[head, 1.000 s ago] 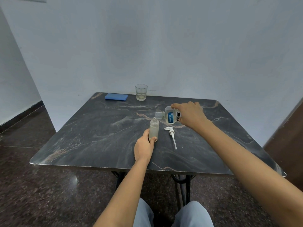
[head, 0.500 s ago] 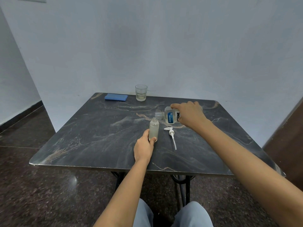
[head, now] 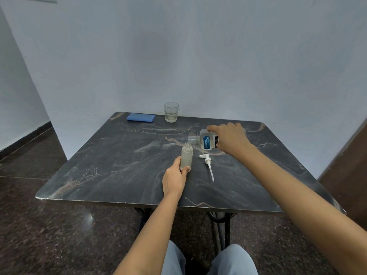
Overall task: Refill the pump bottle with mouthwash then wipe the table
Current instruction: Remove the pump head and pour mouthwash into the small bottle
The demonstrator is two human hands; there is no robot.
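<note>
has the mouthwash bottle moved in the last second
No. The mouthwash bottle holds the same spot and tilt, just beyond the loose pump head.

One frosted plastic pump bottle (head: 186, 157), one clear blue-labelled mouthwash bottle (head: 207, 142), one white pump head (head: 208, 160), one clear drinking glass (head: 171, 112), one folded blue cloth (head: 140, 117).

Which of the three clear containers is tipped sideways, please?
The labelled mouthwash bottle in the right hand; the pump bottle and glass stand upright.

I get one view (head-worn, wide-angle) looking forward and down over the table (head: 119, 165) from its near edge, wall (head: 198, 56) at twelve o'clock.
</note>
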